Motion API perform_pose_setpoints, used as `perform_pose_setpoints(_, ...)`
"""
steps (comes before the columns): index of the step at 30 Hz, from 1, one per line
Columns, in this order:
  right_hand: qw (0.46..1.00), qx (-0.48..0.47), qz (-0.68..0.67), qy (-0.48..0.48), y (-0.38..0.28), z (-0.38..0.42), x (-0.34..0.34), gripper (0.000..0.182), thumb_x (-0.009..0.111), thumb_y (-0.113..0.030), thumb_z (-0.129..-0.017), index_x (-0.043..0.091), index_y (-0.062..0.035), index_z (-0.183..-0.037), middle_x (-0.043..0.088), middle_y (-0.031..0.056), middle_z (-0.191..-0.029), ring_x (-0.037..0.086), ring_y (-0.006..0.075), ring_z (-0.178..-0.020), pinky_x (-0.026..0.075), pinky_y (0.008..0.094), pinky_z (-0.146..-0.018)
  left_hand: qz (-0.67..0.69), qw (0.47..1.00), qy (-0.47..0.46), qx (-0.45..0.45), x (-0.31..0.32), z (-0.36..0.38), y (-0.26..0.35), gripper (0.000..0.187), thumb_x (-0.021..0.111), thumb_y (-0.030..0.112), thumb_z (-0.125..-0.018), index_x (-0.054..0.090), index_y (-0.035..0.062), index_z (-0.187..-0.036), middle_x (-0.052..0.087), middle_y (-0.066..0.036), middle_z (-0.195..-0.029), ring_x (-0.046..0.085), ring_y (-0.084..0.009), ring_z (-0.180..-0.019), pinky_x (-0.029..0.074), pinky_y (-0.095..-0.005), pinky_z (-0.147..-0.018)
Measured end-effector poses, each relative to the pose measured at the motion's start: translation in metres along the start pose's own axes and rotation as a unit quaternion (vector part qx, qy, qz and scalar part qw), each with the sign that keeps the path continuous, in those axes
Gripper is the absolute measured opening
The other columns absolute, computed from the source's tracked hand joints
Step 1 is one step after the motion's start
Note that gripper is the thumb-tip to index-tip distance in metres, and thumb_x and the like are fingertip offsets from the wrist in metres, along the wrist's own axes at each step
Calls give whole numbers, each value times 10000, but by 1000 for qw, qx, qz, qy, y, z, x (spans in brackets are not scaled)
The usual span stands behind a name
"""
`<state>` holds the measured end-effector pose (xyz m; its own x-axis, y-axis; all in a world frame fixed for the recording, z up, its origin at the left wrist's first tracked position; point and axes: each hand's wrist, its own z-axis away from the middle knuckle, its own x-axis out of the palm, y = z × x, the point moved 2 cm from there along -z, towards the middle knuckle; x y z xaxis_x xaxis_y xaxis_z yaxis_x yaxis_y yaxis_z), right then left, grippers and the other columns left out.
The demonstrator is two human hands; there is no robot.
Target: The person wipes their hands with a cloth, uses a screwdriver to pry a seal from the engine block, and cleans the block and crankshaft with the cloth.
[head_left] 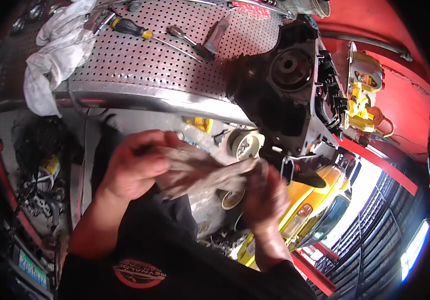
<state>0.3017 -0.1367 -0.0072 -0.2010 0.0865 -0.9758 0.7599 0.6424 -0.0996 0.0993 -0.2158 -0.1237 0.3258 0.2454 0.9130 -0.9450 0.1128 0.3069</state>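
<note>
The main risk here is the grimy rag (202, 172) slipping out of the grip and dropping among the loose parts on the floor below, since it is stretched between both hands and only bunched, not wrapped round anything. A second risk, as I judge it, is the cloth trailing against the dark engine block (280, 90) at the upper right of centre and snagging on its brackets, because the right-hand end of the rag sits just beneath it.

The left hand (137, 167), at centre left of the frame, is curled closed with fingers folded over one end of the rag. The right hand (265, 197), lower and right of centre, is also closed, fingers clamped on the other end. The rag spans the gap between them at mid-frame.

Above, on the perforated metal desk (140, 60), lie a yellow-handled screwdriver (132, 29) and a white cloth (57, 50), well apart from both hands.
</note>
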Motion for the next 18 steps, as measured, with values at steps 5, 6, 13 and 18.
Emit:
perform_pose_setpoints(5, 975, -131, -57, -169, -8, 27, 73, 271, 751, -114, -776, 666, -24, -1017, 651, 134, -991, 645, 308, -916, 536, 436, -753, 58, 988, -67, 123, -14, -40, -44, 197, 615, 84, -942, 625, 17, -1127, 645, -227, -1179, 637, -439, -1116, 482, -599, -1004)
perform_pose_setpoints(6, 970, -145, -67, -185, -11, 24, 74, 308, 773, -133, -767, 663, -20, -1031, 649, 154, -1067, 637, 339, -993, 535, 471, -809, 101, 990, -31, 98, -26, -53, -51, 158, 604, 60, -951, 608, 0, -1097, 656, -214, -1166, 649, -411, -1115, 523, -545, -979)
perform_pose_setpoints(13, 959, -127, 57, 247, 36, -3, 13, 565, 704, -258, -875, 530, 32, -1327, 643, 127, -1202, 617, 257, -1093, 439, 379, -1015, -344, 805, 54, 481, -24, -138, -61, 126, 700, -28, -840, 606, 22, -906, 646, -57, -798, 618, -126, -716, 492, -281, -651)
perform_pose_setpoints(18, 980, -46, -50, 189, 55, -6, 12, 461, 523, -233, -988, 574, 67, -1333, 675, 162, -1212, 598, 234, -1164, 364, 384, -1088, -473, 580, 67, 660, -12, -185, -98, 203, 691, -21, -721, 586, 30, -887, 585, -156, -888, 586, -362, -913, 491, -453, -759)
